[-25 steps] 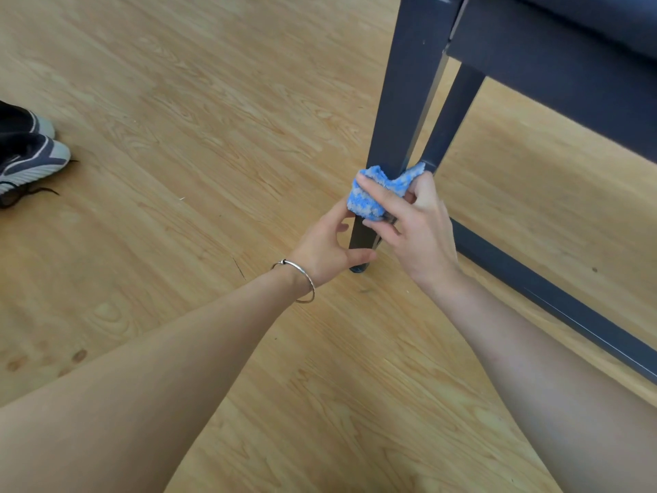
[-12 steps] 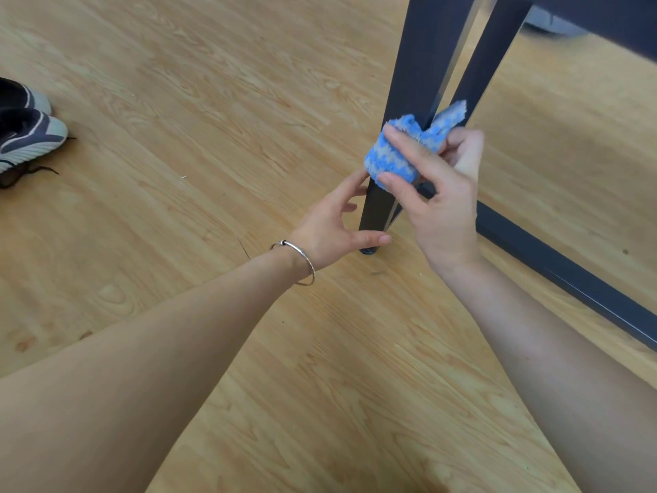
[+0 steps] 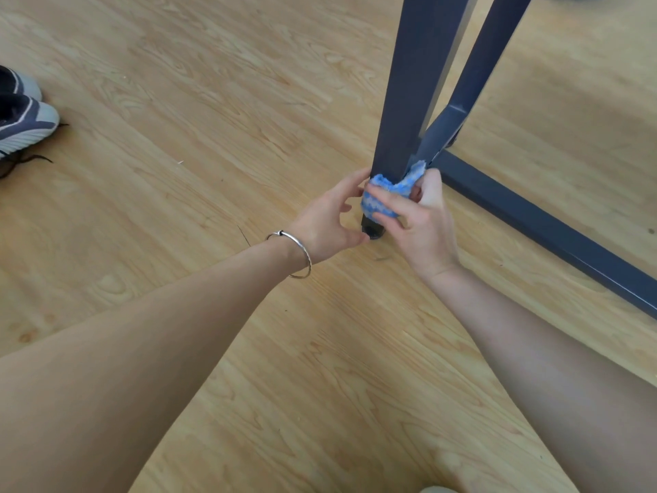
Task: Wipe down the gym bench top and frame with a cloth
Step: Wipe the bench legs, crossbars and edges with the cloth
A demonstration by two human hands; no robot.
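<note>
Blue cloth [image 3: 382, 204] soft, light, bunches easy; R hand [image 3: 423, 225] pinches wad round bench leg [image 3: 409, 101] base. L hand [image 3: 327, 222] loose, open, touching leg at 9 o'clock.

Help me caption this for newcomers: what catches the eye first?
A blue cloth pinched in the right hand against the foot of a dark bench leg, centre frame, with the left hand cupped beside it. A silver bracelet rings the left wrist, and dark shoes sit at the far left edge.
</note>
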